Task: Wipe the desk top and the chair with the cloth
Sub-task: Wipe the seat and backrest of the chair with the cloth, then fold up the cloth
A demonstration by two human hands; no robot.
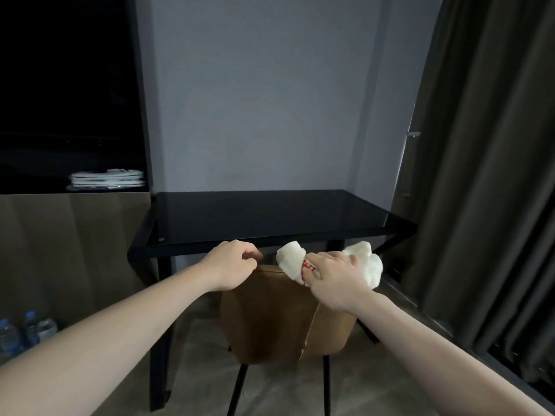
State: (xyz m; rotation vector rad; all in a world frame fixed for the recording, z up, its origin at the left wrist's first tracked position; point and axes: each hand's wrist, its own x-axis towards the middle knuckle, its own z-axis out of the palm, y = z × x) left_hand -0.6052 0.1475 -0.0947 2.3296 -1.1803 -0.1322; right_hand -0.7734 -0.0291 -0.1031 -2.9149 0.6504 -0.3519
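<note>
A black glass desk top [270,214] stands against the grey wall. A brown chair [279,319] is tucked under its front edge, its back toward me. My left hand [231,262] curls over the top left of the chair back and grips it. My right hand [333,277] holds a white cloth [292,256] with red marks against the top right of the chair back. The cloth bunches out on both sides of that hand.
A dark shelf unit at the left holds folded white items [108,178]. Water bottles [27,328] stand on the floor at the lower left. Dark curtains [486,175] hang at the right, close to the desk's right end.
</note>
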